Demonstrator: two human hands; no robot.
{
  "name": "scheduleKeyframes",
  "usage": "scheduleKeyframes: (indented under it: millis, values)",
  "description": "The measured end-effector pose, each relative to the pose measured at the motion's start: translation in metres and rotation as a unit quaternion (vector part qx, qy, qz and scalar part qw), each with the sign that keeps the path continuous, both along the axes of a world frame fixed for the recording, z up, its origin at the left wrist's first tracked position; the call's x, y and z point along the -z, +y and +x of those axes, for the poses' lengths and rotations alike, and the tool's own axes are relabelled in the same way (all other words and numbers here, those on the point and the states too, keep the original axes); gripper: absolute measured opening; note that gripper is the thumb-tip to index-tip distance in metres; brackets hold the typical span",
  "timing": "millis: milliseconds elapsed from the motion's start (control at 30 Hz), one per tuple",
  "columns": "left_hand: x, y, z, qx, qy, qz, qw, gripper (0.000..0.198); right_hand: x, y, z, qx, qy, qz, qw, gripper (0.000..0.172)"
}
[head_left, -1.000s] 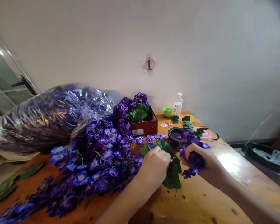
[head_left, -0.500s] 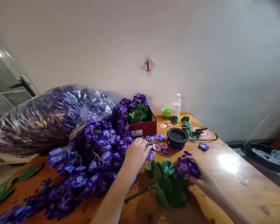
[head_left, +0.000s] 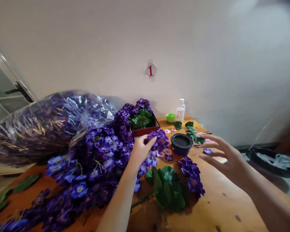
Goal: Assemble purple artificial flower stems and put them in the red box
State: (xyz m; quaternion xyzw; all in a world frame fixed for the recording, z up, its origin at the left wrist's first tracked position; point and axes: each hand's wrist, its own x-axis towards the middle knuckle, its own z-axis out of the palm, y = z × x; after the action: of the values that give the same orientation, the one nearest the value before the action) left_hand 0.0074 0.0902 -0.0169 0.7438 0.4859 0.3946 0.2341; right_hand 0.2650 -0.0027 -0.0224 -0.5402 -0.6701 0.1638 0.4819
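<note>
Purple flower cluster pinched between fingers of left hand, held above bench, just before red box. Left forearm stretched forward. Right hand hovered palm-down, fingers splayed, nothing gripped, near black pot. Leafy sprig laid between arms.

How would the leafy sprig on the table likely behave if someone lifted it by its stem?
The sprig looks like thin fabric leaves on a slim stem, so probably very light. Purple blooms sit at one end, so it may droop that way. Lying flat on the table, it seems unlikely to roll.
</note>
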Motion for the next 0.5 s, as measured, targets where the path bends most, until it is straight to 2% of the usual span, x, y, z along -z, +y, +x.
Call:
scheduleKeyframes:
  millis: [33, 100, 133, 200, 267, 333, 400, 467, 500]
  values:
    - [-0.006, -0.007, 0.005, 0.051, -0.065, -0.021, 0.996, 0.037, -0.010, 0.008, -0.012, -0.029, -0.003, -0.017, 0.999, 0.060]
    - [-0.013, -0.022, 0.014, 0.129, -0.153, -0.072, 0.977, 0.041, -0.022, 0.024, -0.037, -0.080, -0.019, -0.032, 0.996, 0.057]
    - [-0.015, -0.030, 0.016, 0.139, -0.171, -0.080, 0.972, 0.044, -0.024, 0.031, -0.048, -0.054, -0.016, -0.003, 0.998, 0.048]
    - [-0.015, -0.043, 0.013, 0.092, -0.191, -0.030, 0.977, 0.047, -0.022, 0.041, -0.064, -0.031, 0.036, 0.009, 0.999, 0.034]
    - [-0.013, -0.050, 0.006, 0.027, -0.181, 0.048, 0.982, 0.044, -0.016, 0.047, -0.070, -0.057, 0.169, -0.033, 0.983, 0.032]
    - [-0.008, -0.051, -0.001, 0.024, -0.110, 0.088, 0.990, 0.037, -0.009, 0.047, -0.073, -0.122, 0.311, -0.111, 0.936, 0.035]
    - [-0.004, -0.050, -0.002, 0.064, 0.016, 0.093, 0.993, 0.030, -0.004, 0.046, -0.077, -0.172, 0.394, -0.179, 0.885, 0.037]
    - [-0.001, -0.049, 0.001, 0.070, 0.144, 0.089, 0.983, 0.026, -0.001, 0.046, -0.081, -0.188, 0.423, -0.211, 0.861, 0.036]
    - [0.000, -0.050, 0.004, 0.051, 0.192, 0.088, 0.976, 0.022, -0.001, 0.046, -0.082, -0.188, 0.434, -0.211, 0.856, 0.035]
